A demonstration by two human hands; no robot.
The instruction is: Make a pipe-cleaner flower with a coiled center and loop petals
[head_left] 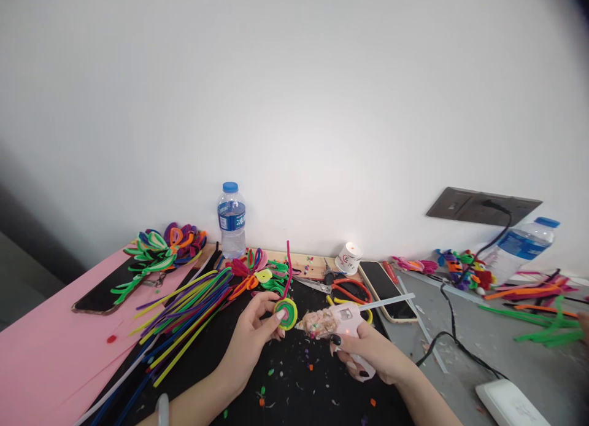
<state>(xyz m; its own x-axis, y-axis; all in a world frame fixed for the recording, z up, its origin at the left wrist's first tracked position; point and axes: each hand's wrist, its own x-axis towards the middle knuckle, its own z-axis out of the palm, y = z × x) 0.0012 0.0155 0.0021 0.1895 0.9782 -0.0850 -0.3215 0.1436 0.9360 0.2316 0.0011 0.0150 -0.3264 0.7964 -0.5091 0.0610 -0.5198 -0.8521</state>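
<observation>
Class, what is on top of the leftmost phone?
Green pipe-cleaner loops lie across the far end of the phone. Its near end shows; the surface beneath the loops is covered and cannot be seen.

L hand (251, 337): some fingers part-hid behind pipe-cleaner coil (288, 314). R hand (377, 352) covers part of glue gun (347, 318) grip; trigger hid. L forearm (202, 396), R forearm (426, 394) cut at btm edge. Co-worker's hand (585, 325) mostly off R edge. Wht plastic box (510, 404) cut at btm. L phone (97, 292) part-hid under grn pipe cleaners (126, 289). Cup (348, 260) print too sm to read.
</observation>
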